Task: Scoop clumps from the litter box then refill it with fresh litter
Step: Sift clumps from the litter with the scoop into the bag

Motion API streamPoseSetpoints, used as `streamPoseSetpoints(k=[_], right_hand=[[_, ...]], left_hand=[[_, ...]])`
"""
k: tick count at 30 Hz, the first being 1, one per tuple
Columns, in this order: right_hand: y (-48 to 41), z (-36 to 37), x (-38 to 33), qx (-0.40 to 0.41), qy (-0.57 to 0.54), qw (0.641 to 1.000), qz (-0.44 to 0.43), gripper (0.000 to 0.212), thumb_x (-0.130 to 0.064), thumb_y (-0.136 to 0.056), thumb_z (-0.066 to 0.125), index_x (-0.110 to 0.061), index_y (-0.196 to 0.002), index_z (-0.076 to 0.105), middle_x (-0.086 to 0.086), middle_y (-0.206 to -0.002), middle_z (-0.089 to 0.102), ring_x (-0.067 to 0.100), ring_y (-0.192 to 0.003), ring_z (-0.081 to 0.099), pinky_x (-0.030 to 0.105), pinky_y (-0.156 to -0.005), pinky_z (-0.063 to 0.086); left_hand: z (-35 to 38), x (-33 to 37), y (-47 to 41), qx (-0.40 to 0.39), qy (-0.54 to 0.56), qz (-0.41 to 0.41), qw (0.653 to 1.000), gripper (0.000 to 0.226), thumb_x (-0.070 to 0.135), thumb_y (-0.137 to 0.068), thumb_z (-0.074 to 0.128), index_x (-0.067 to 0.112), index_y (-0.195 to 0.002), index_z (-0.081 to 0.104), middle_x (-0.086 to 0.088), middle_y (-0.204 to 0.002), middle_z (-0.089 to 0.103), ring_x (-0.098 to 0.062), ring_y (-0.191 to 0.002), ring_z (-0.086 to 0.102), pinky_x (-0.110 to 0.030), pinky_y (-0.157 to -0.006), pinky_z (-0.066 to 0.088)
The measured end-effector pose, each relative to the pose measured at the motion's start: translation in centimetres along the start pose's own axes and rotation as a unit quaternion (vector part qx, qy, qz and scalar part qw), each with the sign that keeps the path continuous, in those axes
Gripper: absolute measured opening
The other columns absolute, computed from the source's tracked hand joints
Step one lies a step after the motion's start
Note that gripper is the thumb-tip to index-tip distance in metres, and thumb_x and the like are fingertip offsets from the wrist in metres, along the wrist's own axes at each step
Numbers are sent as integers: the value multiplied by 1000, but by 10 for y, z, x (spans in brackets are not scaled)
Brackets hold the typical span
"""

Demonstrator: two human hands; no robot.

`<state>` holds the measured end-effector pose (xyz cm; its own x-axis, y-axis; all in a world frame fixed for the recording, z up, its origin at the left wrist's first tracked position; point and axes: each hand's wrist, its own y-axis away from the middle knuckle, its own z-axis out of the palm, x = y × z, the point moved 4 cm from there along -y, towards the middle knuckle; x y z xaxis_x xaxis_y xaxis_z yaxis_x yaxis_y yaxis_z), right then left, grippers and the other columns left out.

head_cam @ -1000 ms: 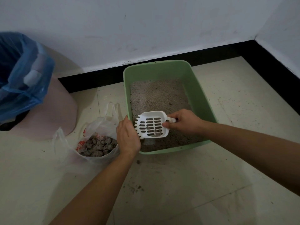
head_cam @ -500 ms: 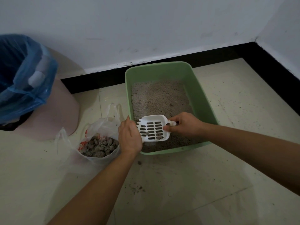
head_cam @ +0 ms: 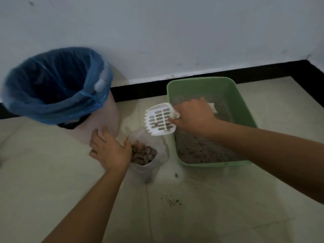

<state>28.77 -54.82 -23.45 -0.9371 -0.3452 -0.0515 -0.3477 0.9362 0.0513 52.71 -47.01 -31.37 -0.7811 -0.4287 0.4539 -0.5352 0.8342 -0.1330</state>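
Observation:
A green litter box (head_cam: pixel 245 106) with grey litter (head_cam: pixel 198 149) stands on the floor by the wall. My right hand (head_cam: pixel 192 116) grips the handle of a white slotted scoop (head_cam: pixel 160 121), which carries a few small clumps and hovers past the box's left rim, above a clear plastic bag (head_cam: pixel 149 165). That bag holds a pile of brown clumps (head_cam: pixel 142 155). My left hand (head_cam: pixel 109 149) rests on the bag's left edge with fingers spread; whether it pinches the plastic is hidden.
A pink bin with a blue liner (head_cam: pixel 54 88) stands at the left against the wall. A black skirting board (head_cam: pixel 140 90) runs along the wall. Spilled litter crumbs (head_cam: pixel 172 201) lie on the tiled floor in front of the box.
My right hand has carried the scoop left, out of the box and over the bag. My left hand left the box's rim and moved to the bag's edge. The view swung left.

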Motion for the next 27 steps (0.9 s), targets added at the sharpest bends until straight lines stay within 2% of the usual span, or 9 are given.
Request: streamPoseSetpoints(k=[2, 4, 7, 10, 13, 16, 19, 24, 27], right_hand=[[-2, 8, -52, 27, 169, 974, -148, 12, -31, -91, 61, -21, -94, 66, 2, -84, 65, 23, -83, 58, 40, -84, 41], [8, 32, -98, -1, 330, 897, -295, 3, -17, -87, 65, -15, -84, 65, 4, -75, 60, 22, -72, 51, 36, -69, 36], [7, 49, -117, 14, 411, 842, -350, 15, -19, -91, 57, -17, -78, 64, 2, -68, 56, 19, -65, 41, 38, -63, 23], [3, 41, -112, 67, 392, 848, -352, 13, -16, -91, 56, -12, -81, 64, 3, -69, 57, 20, -67, 46, 36, -64, 27], [2, 37, -96, 47, 290, 910, -293, 14, -23, -91, 60, -11, -96, 65, 5, -79, 65, 23, -76, 54, 36, -70, 35], [-3, 26, -59, 0, 49, 995, -84, 26, -46, -94, 56, -25, -102, 69, -5, -78, 67, 14, -72, 60, 32, -80, 49], [3, 13, 2, 3, -156, 985, 80, 33, -56, -93, 56, -30, -101, 74, -14, -61, 61, 0, -49, 58, 15, -46, 46], [43, -2, 92, -20, -33, 992, 121, 37, -57, -94, 54, -30, -112, 71, -11, -51, 51, 2, -43, 49, 16, -43, 31], [64, 9, 119, -72, 72, 990, 101, 39, -64, -92, 49, -35, -102, 73, -9, -55, 54, 5, -49, 51, 21, -55, 41]], left_hand=[[-3, -12, -2, -29, 62, -27, 997, 78, 10, -77, 67, 11, -146, 30, -18, -148, 26, -41, -123, 40, -50, -94, 41], [-8, -16, -2, -30, 109, -27, 993, 74, -4, -79, 58, 11, -146, 31, -16, -144, 29, -41, -112, 50, -45, -85, 46], [-12, -15, -3, -19, 133, -24, 991, 70, -10, -79, 52, 10, -144, 36, -16, -141, 33, -42, -106, 54, -43, -82, 46], [-13, -14, -4, -15, 140, -15, 990, 67, -10, -79, 53, 11, -142, 39, -14, -140, 35, -39, -104, 56, -42, -80, 48], [-13, -15, -5, -9, 140, -7, 990, 65, -9, -80, 52, 11, -140, 41, -13, -138, 37, -37, -104, 55, -37, -75, 47], [-14, -9, -5, 11, 96, -2, 995, 61, -4, -78, 57, 8, -136, 45, -16, -135, 42, -38, -111, 51, -42, -78, 44], [-12, 14, 1, 43, 26, 68, 996, 56, 10, -75, 64, 7, -129, 51, -19, -132, 46, -38, -115, 44, -48, -91, 36], [19, 69, 25, -37, 109, 206, 972, 41, 22, -91, 51, 9, -130, 50, -12, -123, 53, -30, -112, 51, -43, -96, 44], [57, 89, 40, -154, 140, 156, 966, 39, 25, -99, 43, 2, -129, 53, -17, -118, 58, -35, -112, 54, -41, -94, 45]])
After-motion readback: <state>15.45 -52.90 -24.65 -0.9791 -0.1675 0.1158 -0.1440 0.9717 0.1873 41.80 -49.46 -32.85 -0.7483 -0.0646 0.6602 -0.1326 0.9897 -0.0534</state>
